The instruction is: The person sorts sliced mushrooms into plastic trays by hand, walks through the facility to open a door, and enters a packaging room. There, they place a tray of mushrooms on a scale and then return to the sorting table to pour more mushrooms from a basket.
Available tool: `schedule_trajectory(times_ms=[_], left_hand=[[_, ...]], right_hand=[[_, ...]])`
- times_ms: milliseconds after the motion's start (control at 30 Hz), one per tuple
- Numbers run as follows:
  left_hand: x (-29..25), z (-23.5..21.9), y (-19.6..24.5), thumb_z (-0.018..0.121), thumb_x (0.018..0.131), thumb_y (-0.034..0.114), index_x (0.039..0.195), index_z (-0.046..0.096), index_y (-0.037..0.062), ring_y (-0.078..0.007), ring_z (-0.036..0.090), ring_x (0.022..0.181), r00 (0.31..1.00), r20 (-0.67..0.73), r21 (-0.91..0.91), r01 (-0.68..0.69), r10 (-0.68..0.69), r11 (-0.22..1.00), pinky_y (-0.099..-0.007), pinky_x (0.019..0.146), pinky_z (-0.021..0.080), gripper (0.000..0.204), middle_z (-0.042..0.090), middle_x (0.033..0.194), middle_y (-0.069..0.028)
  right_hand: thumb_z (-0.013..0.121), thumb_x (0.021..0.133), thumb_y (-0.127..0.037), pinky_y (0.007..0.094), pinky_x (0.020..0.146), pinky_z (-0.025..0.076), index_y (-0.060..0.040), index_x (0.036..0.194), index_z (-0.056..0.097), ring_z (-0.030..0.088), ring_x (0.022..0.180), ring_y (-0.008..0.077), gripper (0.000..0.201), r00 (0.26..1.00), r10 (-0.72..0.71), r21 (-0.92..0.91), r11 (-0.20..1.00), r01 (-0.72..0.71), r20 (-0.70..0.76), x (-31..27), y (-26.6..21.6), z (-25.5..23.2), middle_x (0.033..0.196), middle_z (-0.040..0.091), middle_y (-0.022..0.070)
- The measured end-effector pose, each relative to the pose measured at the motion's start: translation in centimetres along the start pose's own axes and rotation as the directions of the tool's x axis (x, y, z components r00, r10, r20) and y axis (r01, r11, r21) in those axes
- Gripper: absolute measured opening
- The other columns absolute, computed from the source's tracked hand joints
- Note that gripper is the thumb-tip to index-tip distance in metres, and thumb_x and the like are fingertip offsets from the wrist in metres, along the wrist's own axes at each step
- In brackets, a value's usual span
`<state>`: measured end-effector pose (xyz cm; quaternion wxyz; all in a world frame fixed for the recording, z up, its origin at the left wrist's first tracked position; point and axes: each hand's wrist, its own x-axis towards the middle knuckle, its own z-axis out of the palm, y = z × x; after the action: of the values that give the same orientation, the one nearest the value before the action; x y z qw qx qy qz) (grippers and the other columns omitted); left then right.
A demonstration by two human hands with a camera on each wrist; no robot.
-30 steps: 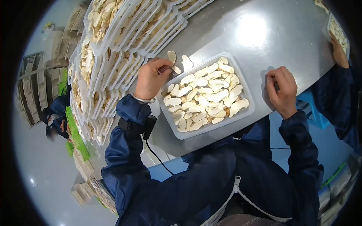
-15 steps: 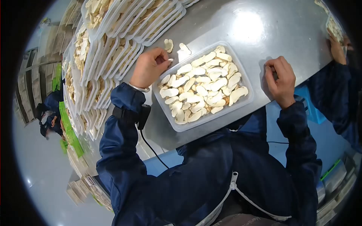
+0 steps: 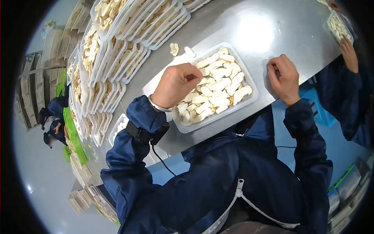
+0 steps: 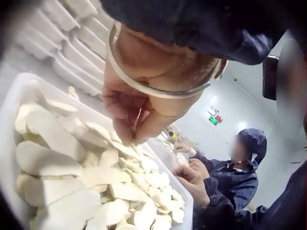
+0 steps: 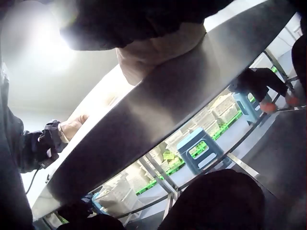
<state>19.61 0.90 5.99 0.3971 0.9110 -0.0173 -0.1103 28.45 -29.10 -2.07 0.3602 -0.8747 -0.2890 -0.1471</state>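
Observation:
A clear plastic tray (image 3: 210,118) of pale mushroom slices (image 3: 221,84) rests on the metal table. My left hand (image 3: 171,86) is over the tray's left side, thumb and fingertips together. In the left wrist view, a thin pale edge of a mushroom slice (image 4: 138,117) shows between them, mostly hidden by the fingers. Two loose slices, one forked slice (image 3: 174,49) and one oblong slice (image 3: 189,51), lie beyond the tray's upper left edge. Right of the tray, my right hand (image 3: 284,79) rests on the table, fingers loosely curled around nothing.
Tall stacks of slice-filled trays (image 3: 124,50) stand on the left. At the far right, another person's hand (image 3: 349,54) touches a smaller tray (image 3: 338,26). A blue stool (image 3: 321,107) stands below the table edge.
My left hand has picked up a small mushroom slice from beside the tray and moved right, over the tray's contents. My right hand stays resting on the table.

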Motion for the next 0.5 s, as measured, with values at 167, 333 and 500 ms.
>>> schedule_trajectory(times_ms=[167,333,500], left_hand=[[1.2,-0.7,-0.5,0.065,0.081,-0.004,0.092,0.067,-0.0013,-0.0116,0.057,0.068,0.976,-0.166,0.16,-0.116,0.142,0.98,-0.0244,0.061,0.046,0.011,0.061,0.083,-0.0061],[4.5,-2.8,-2.2,0.063,0.079,-0.004,0.101,0.067,0.004,-0.0199,0.06,0.08,0.971,-0.199,0.356,-0.052,0.13,0.933,-0.0297,0.07,0.048,0.024,0.06,0.091,-0.0088],[6.0,-1.8,-3.9,0.063,0.076,-0.004,0.101,0.068,0.006,-0.0259,0.059,0.089,0.969,-0.133,0.492,-0.116,0.207,0.863,-0.0332,0.076,0.048,0.027,0.059,0.098,-0.0097]], right_hand=[[0.062,0.078,-0.003,0.0365,0.061,0.041,-0.0037,0.081,0.058,0.052,0.065,0.0264,0.005,1.0,0.004,0.002,1.0,-0.004,0.006,0.2,0.1,0.0,0.074,0.052,0.0094],[0.062,0.077,-0.001,0.0364,0.061,0.041,-0.0036,0.08,0.058,0.052,0.065,0.026,0.006,1.0,0.022,0.026,0.999,-0.022,0.011,0.3,-0.2,-0.1,0.073,0.052,0.0093],[0.063,0.075,0.0,0.0357,0.06,0.04,-0.0039,0.08,0.058,0.051,0.063,0.025,0.008,1.0,0.009,0.017,1.0,-0.009,0.017,0.3,0.2,0.0,0.072,0.051,0.0087]])
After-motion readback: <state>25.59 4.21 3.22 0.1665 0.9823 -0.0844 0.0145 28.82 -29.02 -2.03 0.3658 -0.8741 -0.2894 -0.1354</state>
